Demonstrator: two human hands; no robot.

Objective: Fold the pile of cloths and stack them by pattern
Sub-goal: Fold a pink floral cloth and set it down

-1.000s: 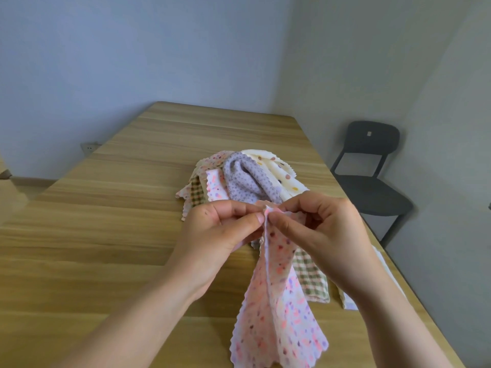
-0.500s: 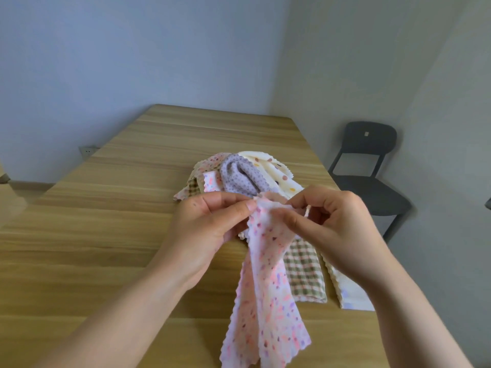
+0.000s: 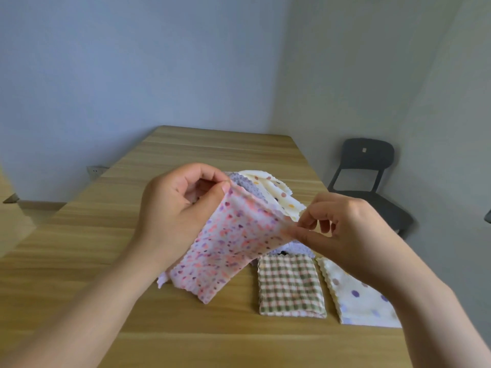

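Both of our hands are raised over the wooden table (image 3: 106,261), stretching one pink speckled cloth (image 3: 233,240) between them. Our left hand (image 3: 172,208) pinches its upper edge between thumb and forefinger, the other fingers curled in toward the palm. Our right hand (image 3: 345,229) pinches the opposite edge lower down and to the right, thumb and fingertips closed on the fabric. The cloth slopes down from left hand to right, and the rest of it hangs toward the table with its scalloped lower edge near the tabletop; we cannot tell whether it touches. Behind it lies the unfolded pile (image 3: 268,189) — a lilac cloth and a cream cloth with coloured dots show above the held one, and a bit more lilac peeks out beneath it. Nearer to us, to the right, two folded cloths lie flat side by side — a green-and-pink checked cloth (image 3: 291,285) and, just beside it under our right wrist, a white cloth with purple dots (image 3: 356,296). A dark chair (image 3: 366,160) stands by the table's far right corner.
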